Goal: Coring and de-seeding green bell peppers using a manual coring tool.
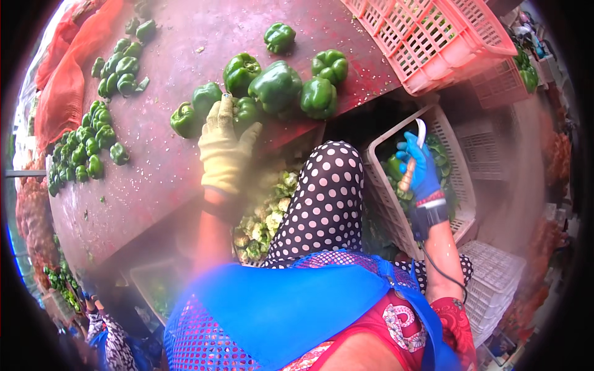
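Note:
My left hand [225, 143], in a pale yellow knit glove, lies at the near edge of the red-stained table [171, 171], its fingertips at a green bell pepper [206, 96]. Whether it grips a pepper cannot be told. Several more peppers lie around it, among them a large green bell pepper [275, 86]. My right hand [417, 162], in a blue glove, is closed on a knife with a wooden handle [407, 175] and a curved blade. It is above a pale plastic crate [376, 157] that holds green peppers.
A pink plastic crate [417, 41] stands at the table's far right corner. Piles of green peppers [86, 143] and red mesh [65, 83] lie at the left. Below the table edge are pale green trimmings [260, 227]. Stacked white crates [494, 283] stand lower right; another person [111, 338] is lower left.

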### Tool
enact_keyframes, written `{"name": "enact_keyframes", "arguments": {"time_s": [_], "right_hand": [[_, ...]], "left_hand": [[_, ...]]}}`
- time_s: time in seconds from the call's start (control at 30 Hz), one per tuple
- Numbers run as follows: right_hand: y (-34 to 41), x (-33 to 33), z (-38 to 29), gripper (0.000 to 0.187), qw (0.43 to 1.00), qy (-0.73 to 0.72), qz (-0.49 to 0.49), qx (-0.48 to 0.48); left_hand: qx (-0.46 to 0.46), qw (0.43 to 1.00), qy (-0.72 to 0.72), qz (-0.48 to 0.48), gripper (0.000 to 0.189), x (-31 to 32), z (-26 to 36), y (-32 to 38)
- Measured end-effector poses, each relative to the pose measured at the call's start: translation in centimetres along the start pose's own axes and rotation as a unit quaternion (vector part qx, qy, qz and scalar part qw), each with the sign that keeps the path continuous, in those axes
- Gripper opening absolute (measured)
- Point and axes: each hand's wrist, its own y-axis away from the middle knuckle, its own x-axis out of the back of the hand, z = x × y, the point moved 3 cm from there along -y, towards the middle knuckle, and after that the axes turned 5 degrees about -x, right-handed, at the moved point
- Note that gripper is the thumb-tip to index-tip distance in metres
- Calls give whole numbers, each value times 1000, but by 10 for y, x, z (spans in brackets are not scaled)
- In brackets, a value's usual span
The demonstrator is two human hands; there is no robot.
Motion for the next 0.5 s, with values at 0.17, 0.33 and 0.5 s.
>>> {"name": "enact_keyframes", "arguments": {"time_s": [0.17,0.33,0.5], "right_hand": [[27,52,32,45,997,-57,30,-38],[41,67,55,41,993,-97,55,-47],[63,79,41,34,992,-124,35,-17]], "left_hand": [[105,987,104,-60,79,-3,-2,-2],[97,991,96,4,82,-4,11,-7],[341,708,612,-89,62,31,42,-15]]}}
